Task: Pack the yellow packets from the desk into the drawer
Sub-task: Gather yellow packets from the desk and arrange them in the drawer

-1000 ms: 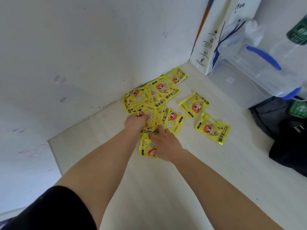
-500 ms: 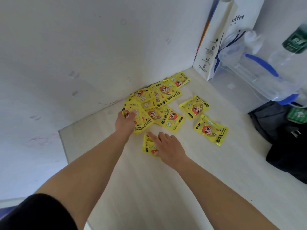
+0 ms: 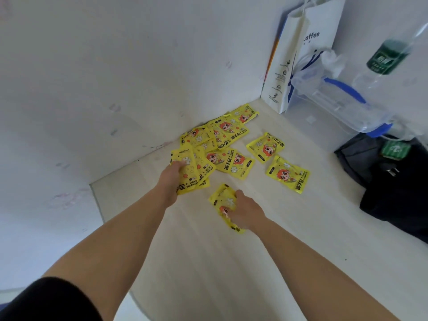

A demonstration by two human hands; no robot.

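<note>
Several yellow hand-warmer packets lie on the pale desk [image 3: 231, 262] near the wall corner. My left hand [image 3: 170, 181] grips a small fan of yellow packets [image 3: 192, 170] at the left side of the pile. My right hand [image 3: 245, 212] holds a single yellow packet [image 3: 223, 198] just in front of the pile. More packets [image 3: 227, 133] overlap against the wall, and two separate packets [image 3: 265, 147] [image 3: 288, 173] lie to the right. No drawer is in view.
A white paper coffee bag [image 3: 301, 54] stands in the back corner. Beside it sits a clear plastic container with a blue handle [image 3: 335, 103] and a green-labelled bottle [image 3: 389, 56]. A black bag [image 3: 393, 181] lies at the right edge.
My left hand has gathered packets and drawn them leftward off the pile. My right hand went from lying flat on a packet to curling round it.
</note>
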